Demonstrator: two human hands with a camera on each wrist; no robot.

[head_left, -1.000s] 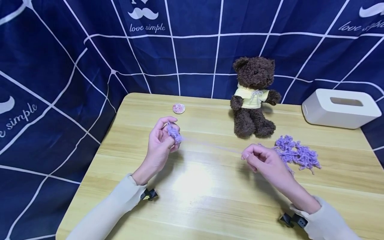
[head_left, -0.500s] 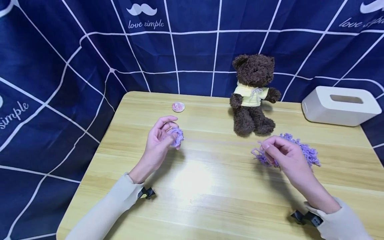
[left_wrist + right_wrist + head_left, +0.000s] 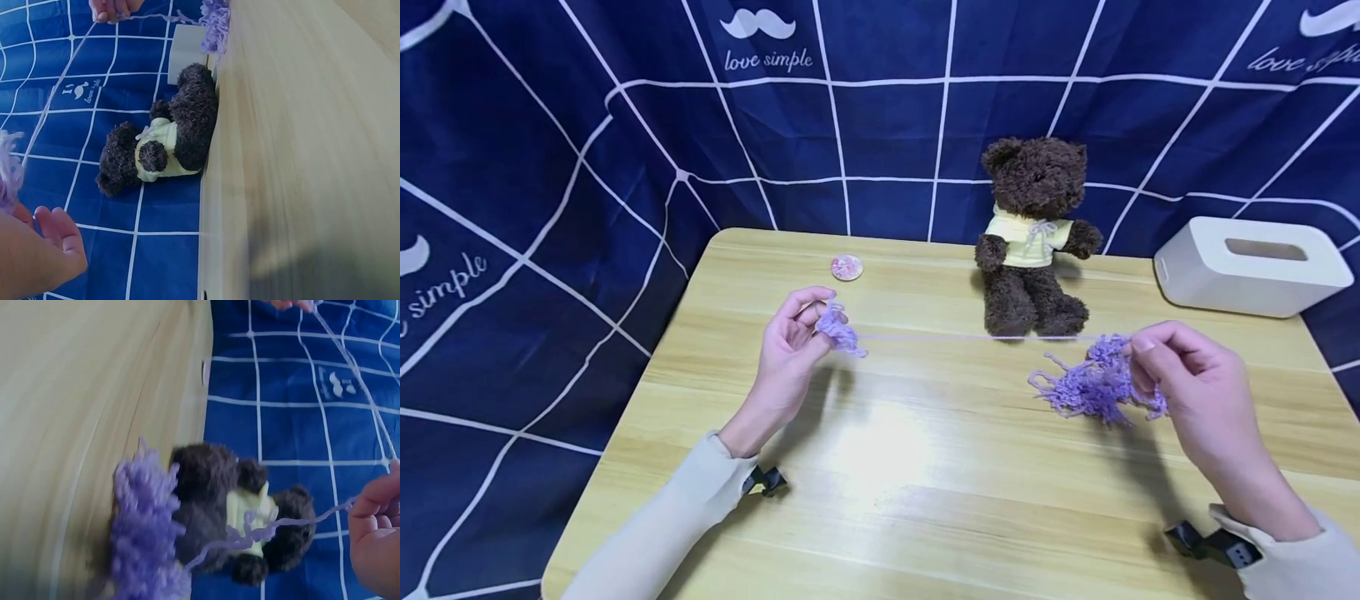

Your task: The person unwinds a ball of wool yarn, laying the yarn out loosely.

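My left hand (image 3: 793, 337) pinches a small bunch of purple yarn (image 3: 840, 330) above the left part of the table. From it a single yarn strand (image 3: 955, 337) runs nearly level to my right hand (image 3: 1198, 387), which pinches it between thumb and fingertips. Under and beside the right hand lies a crinkled heap of purple yarn (image 3: 1093, 387), partly covered by that hand. In the right wrist view, a kinked length of yarn (image 3: 269, 531) links the heap (image 3: 147, 531) to the right hand (image 3: 378, 531). The left wrist view shows the strand (image 3: 59, 81) stretched straight between both hands.
A brown teddy bear (image 3: 1036, 237) in a yellow shirt sits at the back of the wooden table (image 3: 925, 517). Right of it stands a white tissue box (image 3: 1251, 267). A round pink-patterned disc (image 3: 847, 267) lies behind the left hand. Dark blue grid cloth (image 3: 887, 133) hangs behind.
My right hand has moved right and slightly back, drawing the strand longer and passing over the yarn heap. The left hand stays almost in place, its yarn bunch shifting in the fingers.
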